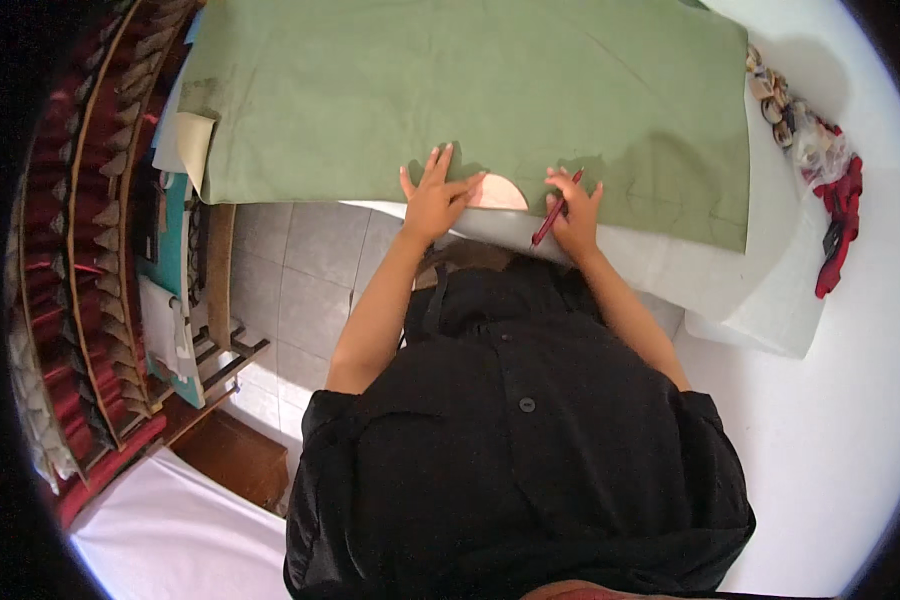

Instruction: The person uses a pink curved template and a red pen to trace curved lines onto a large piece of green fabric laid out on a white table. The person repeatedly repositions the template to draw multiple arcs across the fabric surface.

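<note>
A large sheet of green fabric covers the table. At its near edge lies a small pale pattern piece with a curved outer edge. My left hand rests flat on the fabric beside it, fingers spread, with fingertips touching the piece's left end. To the right of the piece, my right hand holds a dark red pen slanted between thumb and fingers. The side of that hand is over the fabric's near edge.
White sheeting hangs below the fabric at right. Tape rolls, a clear plastic bag and red cloth sit along the right side. At left stand a teal board and a red curtain. Grey floor tiles show below.
</note>
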